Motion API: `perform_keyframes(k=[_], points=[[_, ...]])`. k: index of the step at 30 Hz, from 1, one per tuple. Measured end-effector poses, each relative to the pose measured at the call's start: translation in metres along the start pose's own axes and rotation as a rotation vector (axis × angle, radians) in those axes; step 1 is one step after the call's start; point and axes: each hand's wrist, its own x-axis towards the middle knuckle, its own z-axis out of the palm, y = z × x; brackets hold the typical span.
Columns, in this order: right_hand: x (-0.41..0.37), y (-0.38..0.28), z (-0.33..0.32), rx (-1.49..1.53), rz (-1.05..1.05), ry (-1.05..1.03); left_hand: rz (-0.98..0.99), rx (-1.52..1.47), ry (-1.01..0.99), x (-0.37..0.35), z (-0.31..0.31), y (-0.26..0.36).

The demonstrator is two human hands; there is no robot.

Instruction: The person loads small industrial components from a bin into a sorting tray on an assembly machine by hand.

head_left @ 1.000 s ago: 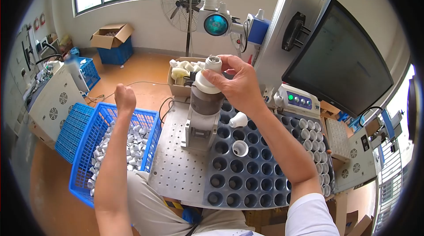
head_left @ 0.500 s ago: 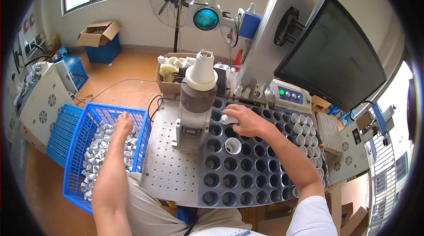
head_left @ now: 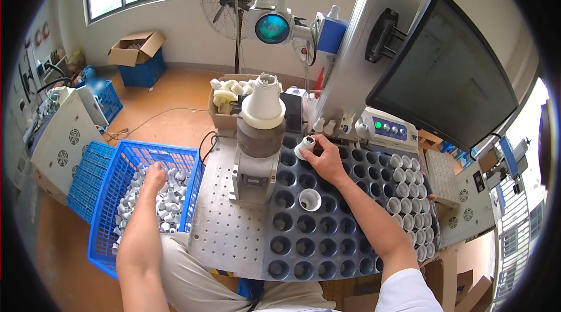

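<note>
My right hand (head_left: 325, 159) holds a small white plastic housing (head_left: 305, 146) just above the dark tray of round pockets (head_left: 327, 236), to the right of the grey fixture (head_left: 258, 154). A white cone-shaped housing (head_left: 262, 101) sits on top of that fixture. Another white housing (head_left: 310, 199) stands in a tray pocket in front of my right hand. My left hand (head_left: 153, 177) reaches down into the blue basket (head_left: 110, 218) among several white housings (head_left: 166, 204); whether it grips one is hidden.
A laser head with a teal lens (head_left: 272, 27) hangs above the fixture. A dark monitor (head_left: 447, 75) and a control box with a green light (head_left: 390, 129) stand at the right. Filled pockets (head_left: 409, 207) line the tray's right side. A cardboard box (head_left: 225, 101) sits behind the fixture.
My right hand left the cone housing on the fixture, dropped to the tray, picked up the small white housing and lifted it. My left hand went down into the blue basket.
</note>
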Motion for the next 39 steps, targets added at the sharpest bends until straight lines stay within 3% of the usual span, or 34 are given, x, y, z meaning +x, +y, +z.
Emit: perform_keyframes(k=[2,6,7,13,39], points=[[-0.001,-0.002,-0.002,0.003,-0.007,0.020,-0.014,-0.034,-0.076,0.001,-0.001,0.002],[-0.002,-0.006,-0.002,0.010,0.007,0.016,-0.100,-0.381,-0.180,-0.013,-0.010,0.015],[-0.001,-0.005,-0.002,0.008,0.016,0.010,-0.028,-0.376,-0.139,0.002,0.009,-0.009],[-0.001,-0.006,-0.003,0.031,0.011,-0.006,-0.129,-0.536,-0.180,-0.004,0.001,-0.011],[-0.002,-0.005,-0.004,0.040,0.008,-0.024,-0.126,-0.502,-0.234,-0.010,-0.006,-0.002]])
